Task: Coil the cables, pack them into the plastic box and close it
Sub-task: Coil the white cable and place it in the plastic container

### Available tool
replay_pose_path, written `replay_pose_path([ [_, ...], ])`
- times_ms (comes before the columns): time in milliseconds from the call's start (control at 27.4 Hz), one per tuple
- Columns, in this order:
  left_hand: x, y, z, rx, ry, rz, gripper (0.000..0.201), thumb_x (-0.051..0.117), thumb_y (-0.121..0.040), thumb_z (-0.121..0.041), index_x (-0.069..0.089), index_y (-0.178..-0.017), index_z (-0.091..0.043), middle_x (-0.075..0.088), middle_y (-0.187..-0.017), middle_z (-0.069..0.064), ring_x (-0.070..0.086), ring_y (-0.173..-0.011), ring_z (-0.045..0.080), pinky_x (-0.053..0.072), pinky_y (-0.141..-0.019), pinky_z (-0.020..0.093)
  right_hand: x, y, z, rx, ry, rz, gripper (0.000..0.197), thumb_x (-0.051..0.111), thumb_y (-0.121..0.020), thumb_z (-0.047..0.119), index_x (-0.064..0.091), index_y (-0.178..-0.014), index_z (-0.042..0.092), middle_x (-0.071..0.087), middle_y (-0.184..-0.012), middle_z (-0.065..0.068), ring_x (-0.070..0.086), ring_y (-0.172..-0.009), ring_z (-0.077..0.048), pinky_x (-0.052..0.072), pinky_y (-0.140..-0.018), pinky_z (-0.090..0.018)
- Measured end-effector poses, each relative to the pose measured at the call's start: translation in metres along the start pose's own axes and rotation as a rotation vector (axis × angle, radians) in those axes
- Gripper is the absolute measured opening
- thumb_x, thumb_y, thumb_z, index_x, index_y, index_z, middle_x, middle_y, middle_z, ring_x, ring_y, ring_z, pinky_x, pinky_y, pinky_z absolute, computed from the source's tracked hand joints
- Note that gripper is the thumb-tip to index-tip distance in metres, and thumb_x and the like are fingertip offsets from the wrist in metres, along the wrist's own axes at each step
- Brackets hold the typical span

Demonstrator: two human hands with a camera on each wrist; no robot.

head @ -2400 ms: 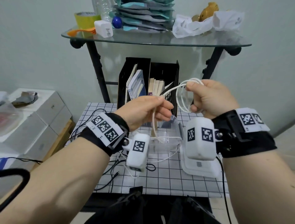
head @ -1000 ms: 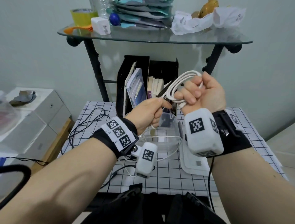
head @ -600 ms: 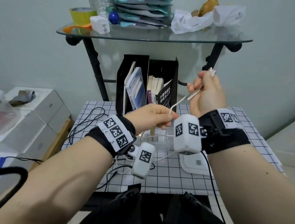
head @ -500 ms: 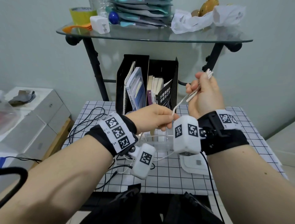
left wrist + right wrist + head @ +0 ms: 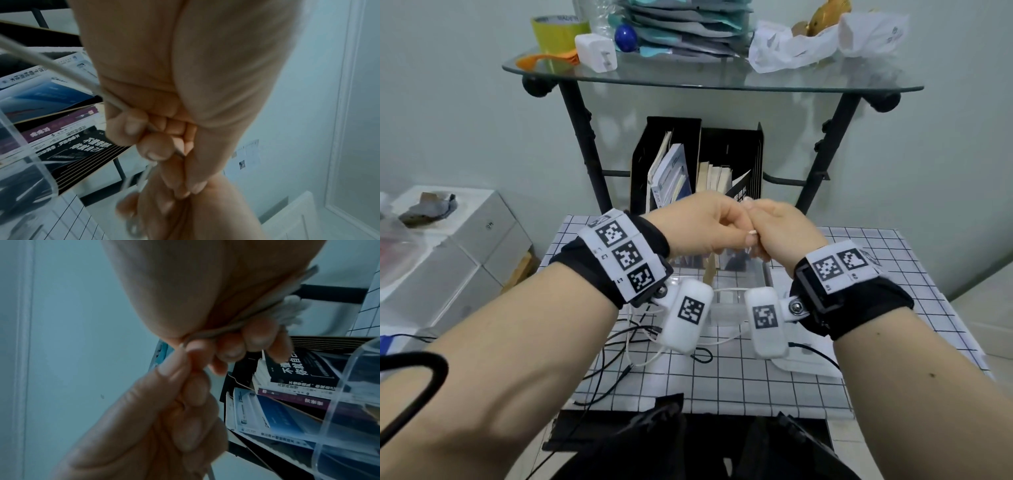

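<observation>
1. White cable (image 5: 230,328): bundled into loops inside my R hand; strands run under my curled fingers in the R wrist view; a thick white end sticks out past the fingertips; one strand leads off toward my L hand.
2. R hand (image 5: 784,236): fingers curled tight round the bundle, so a closed hold on the cable; raised above the table, knuckles touching my L hand.
3. L hand (image 5: 702,229): thumb & fingertips pinch a single strand of the same cable; L wrist view shows that strand coming in from upper left & vanishing under the fingers (image 5: 131,123); a narrow, pinching hold, not a full fist.
4. Both hands meet just above & in front of the clear plastic box (image 5: 739,281); box stands open on the grid-pattern table (image 5: 739,383), partly hidden by my wrists; can't tell what lies inside it.
5. Box lid (image 5: 801,366): white, flat on the table to the R of the box, mostly under my R wrist cam.
6. A loose white strand (image 5: 719,341) & thin black cables (image 5: 616,342) lie on the table near the box, L side & front.
7. Behind the box: black file holder (image 5: 729,154) w/ books & booklets standing in it.
8. Higher up: glass shelf (image 5: 709,77) on black legs; on it a white charger (image 5: 596,52), yellow tape roll (image 5: 558,32), blue ball (image 5: 625,35), stack of flat packets (image 5: 688,27), crumpled white bags (image 5: 825,41).
9. Far L: white boxes (image 5: 448,246) beside the table.
</observation>
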State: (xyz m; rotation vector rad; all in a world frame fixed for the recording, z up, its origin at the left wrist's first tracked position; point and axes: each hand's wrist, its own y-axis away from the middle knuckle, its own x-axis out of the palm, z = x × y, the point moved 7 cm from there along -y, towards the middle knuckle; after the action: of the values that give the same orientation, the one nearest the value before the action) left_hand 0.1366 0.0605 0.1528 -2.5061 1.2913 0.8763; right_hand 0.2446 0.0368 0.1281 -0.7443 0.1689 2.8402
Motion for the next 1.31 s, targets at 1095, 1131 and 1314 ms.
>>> replay_pose_path([
  [1095, 0.001, -0.002, 0.038, -0.145, 0.83, -0.471, 0.051, 0.038, -0.097, -0.05, 0.059, -0.065, -0.015, 0.051, -0.05, -0.001, 0.045, -0.045, 0.016, 0.036, -0.049, 0.025, 0.02, 0.018, 0.027, 0.065, -1.175, 0.243, 0.048, 0.032, -0.101, 0.042, 0.039, -0.063, 0.014, 0.027, -0.039, 0.002, 0.033, -0.03, -0.012, 0.039, -0.048, -0.027],
  [1131, 0.0, -0.002, 0.037, -0.127, 0.835, -0.48, 0.051, 0.039, -0.097, -0.049, 0.057, -0.063, -0.016, 0.049, -0.051, 0.0, 0.046, -0.047, 0.018, 0.038, -0.051, 0.027, 0.021, 0.019, 0.028, 0.062, -1.187, 0.247, 0.047, 0.03, -0.102, 0.042, 0.037, -0.065, 0.013, 0.029, -0.04, 0.001, 0.039, -0.033, -0.013, 0.041, -0.052, -0.028],
  [1314, -0.006, -0.004, 0.035, -0.073, 0.761, -0.514, 0.052, 0.038, -0.097, -0.049, 0.054, -0.059, -0.018, 0.049, -0.053, 0.002, 0.044, -0.05, 0.02, 0.036, -0.053, 0.028, 0.022, 0.022, 0.032, 0.093, -1.279, 0.318, 0.046, 0.029, -0.102, 0.04, 0.041, -0.067, 0.012, 0.037, -0.043, 0.0, 0.046, -0.038, -0.013, 0.044, -0.055, -0.028],
])
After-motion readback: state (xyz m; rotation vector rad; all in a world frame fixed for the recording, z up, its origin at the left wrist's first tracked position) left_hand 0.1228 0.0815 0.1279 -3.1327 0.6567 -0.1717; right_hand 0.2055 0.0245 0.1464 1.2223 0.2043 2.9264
